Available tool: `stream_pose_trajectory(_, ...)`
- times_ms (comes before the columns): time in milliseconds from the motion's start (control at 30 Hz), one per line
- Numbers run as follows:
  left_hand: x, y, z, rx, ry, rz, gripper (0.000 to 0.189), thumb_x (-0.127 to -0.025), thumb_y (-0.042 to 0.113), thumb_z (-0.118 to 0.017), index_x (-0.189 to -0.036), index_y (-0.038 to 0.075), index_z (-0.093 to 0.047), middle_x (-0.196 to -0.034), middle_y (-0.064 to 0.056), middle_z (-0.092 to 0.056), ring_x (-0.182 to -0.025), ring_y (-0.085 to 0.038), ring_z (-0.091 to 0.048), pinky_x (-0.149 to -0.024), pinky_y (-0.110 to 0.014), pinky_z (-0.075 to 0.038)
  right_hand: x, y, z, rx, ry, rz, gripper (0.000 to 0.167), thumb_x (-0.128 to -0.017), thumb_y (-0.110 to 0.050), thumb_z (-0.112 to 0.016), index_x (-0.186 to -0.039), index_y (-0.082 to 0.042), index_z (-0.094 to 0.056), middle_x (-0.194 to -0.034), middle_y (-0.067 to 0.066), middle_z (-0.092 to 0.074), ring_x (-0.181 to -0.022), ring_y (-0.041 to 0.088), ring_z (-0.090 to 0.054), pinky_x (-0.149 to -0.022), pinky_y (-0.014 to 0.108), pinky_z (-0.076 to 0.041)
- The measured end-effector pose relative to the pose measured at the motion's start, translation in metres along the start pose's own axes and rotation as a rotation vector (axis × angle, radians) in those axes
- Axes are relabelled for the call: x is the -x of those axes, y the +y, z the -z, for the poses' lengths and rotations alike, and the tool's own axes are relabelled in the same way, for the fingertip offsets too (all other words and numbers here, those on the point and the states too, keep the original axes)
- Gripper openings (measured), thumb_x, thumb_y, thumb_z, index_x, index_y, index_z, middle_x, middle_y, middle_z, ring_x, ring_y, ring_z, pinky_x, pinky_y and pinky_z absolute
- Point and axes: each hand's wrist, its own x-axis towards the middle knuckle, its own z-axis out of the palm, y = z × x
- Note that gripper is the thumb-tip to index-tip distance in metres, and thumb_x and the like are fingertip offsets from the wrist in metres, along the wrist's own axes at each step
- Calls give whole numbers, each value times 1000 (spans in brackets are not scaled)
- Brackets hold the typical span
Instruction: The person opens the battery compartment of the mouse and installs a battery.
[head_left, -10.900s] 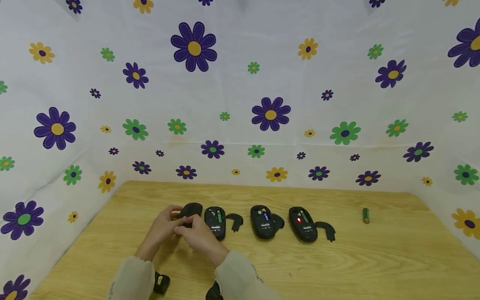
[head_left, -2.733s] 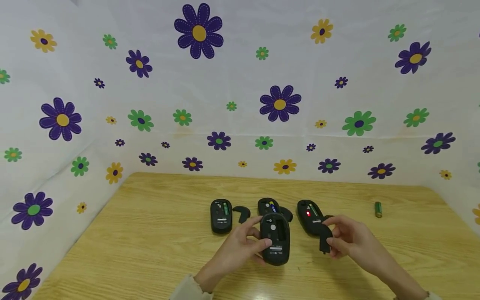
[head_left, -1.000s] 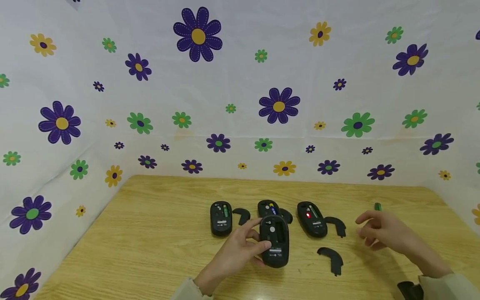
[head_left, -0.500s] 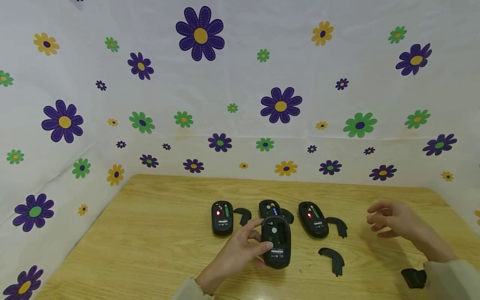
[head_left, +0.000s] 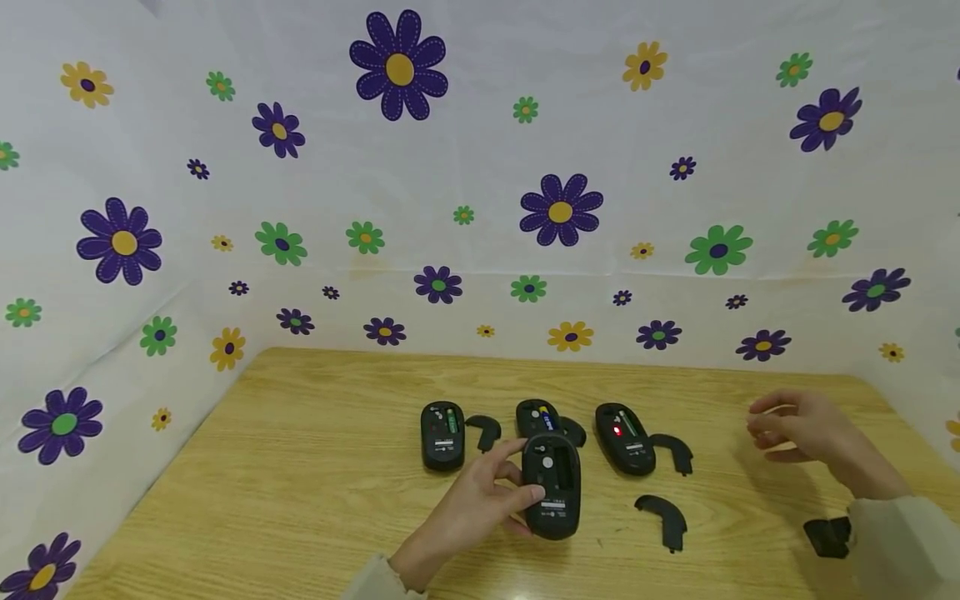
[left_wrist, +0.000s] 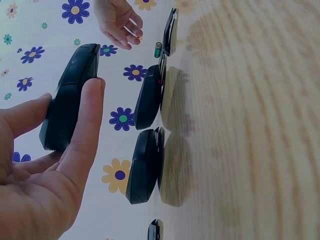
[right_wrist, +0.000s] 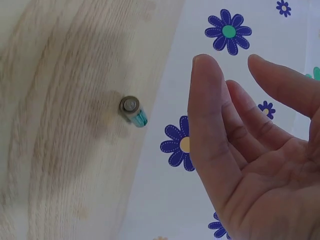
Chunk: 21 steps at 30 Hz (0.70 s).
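Observation:
My left hand (head_left: 480,500) holds a black computer mouse (head_left: 555,512) above the table, underside towards the head camera. Its battery slot shows dark, with no battery seen in it. In the left wrist view, fingers and thumb grip the mouse (left_wrist: 70,97) by its sides. My right hand (head_left: 806,429) is raised at the right, fingers loosely bent and holding nothing. Near it, a green battery (right_wrist: 134,112) is on the table in the right wrist view; the hand hides it in the head view. A loose black battery cover (head_left: 667,521) lies between the hands.
Three more upturned mice lie behind: a left one (head_left: 442,446) with a green battery, a partly hidden middle one (head_left: 536,417), and a right one (head_left: 626,442) with a red light lit. Curved covers (head_left: 486,432) lie beside them. A flowered cloth (head_left: 480,167) surrounds the wooden table (head_left: 300,467).
Earlier both hands were on a mouse at the left. The right hand then held a battery cover, laid it on the table and moved right towards the battery. The left hand keeps holding the mouse.

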Motion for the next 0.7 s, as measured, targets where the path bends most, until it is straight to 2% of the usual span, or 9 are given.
stream_pose_trajectory(133,1,0,0,1,0,5,65,-97,0,-66,-154,-3,-35,-95,-13,-63,-82,-28,-72,-66,-45,-63,-3,1,6,7,5,-51,31,-106,-10,-51,-118,19,-52,-91,3,-68,-80,19,-66,-71,37,-63)
stream_pose_trajectory(500,1,-1,0,4,-9,14,66,-98,1,-66,-155,-2,-33,-96,-13,-62,-83,-28,-72,-66,-46,-63,-12,16,15,0,5,-64,41,-105,-9,-50,-126,26,-41,-101,12,-67,-84,21,-67,-74,39,-63)
stream_pose_trajectory(700,0,-2,0,4,-6,25,66,-97,1,-66,-155,-1,-35,-96,-13,-63,-83,-27,-72,-66,-45,-63,-16,20,17,-15,24,-98,40,-103,-9,-52,-124,24,-42,-96,10,-66,-80,19,-67,-72,37,-63)
